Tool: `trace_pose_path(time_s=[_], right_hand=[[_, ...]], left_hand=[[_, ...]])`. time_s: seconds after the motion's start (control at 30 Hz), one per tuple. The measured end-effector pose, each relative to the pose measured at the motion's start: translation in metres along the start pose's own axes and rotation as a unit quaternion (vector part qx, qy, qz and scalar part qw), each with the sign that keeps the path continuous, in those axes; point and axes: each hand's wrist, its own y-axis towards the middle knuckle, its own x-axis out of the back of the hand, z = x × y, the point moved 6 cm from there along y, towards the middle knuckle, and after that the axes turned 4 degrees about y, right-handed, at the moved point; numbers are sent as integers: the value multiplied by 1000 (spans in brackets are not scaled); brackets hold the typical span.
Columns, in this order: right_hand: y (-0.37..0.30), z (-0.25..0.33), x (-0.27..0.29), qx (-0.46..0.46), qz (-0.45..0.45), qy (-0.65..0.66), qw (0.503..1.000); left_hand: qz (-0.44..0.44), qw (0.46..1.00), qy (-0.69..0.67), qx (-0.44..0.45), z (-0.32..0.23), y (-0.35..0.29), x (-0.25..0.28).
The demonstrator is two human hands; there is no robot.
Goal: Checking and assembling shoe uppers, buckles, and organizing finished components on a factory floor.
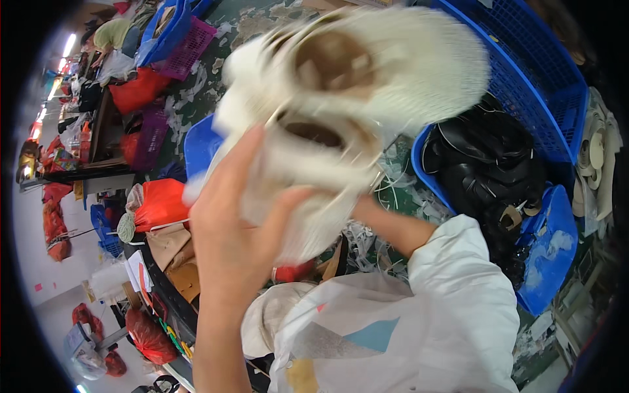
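Observation:
Cream-white shoe uppers [426, 72], bunched together and smeared by motion, hang in the air before me. Two dark openings with brownish insides show among them. My left hand [236, 209] is closed on the near upper [301, 223], thumb on the facing side and fingers along its left edge. Behind the uppers, on the right, my right hand [364, 207] shows only near the wrist; its fingers are hidden, so its grip cannot be told. A white cloth piece [272, 314] lies by my lap, beside my left forearm.
Blue plastic crates [531, 85] stand at the right, one filled with black shoe pieces [485, 150]. To the left, a round dark-rimmed table [154, 268] bears tan pieces and a red bag [160, 203]. Scraps litter the green floor [209, 72]. Another person [114, 33] bends over, far left.

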Motion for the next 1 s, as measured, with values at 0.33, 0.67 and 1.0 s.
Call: trace_pose_path(time_s=[0.33, 0.67, 1.0], right_hand=[[93, -121, 362, -282, -587, -230, 723], [-104, -218, -14, -278, 109, -352, 887], [-330, 153, -346, 37, 768, 83, 634]], left_hand=[[128, 975, 115, 143, 110, -136, 35], [-37, 898, 123, 421, 151, -387, 160], [-366, 765, 245, 471, 68, -547, 173]])
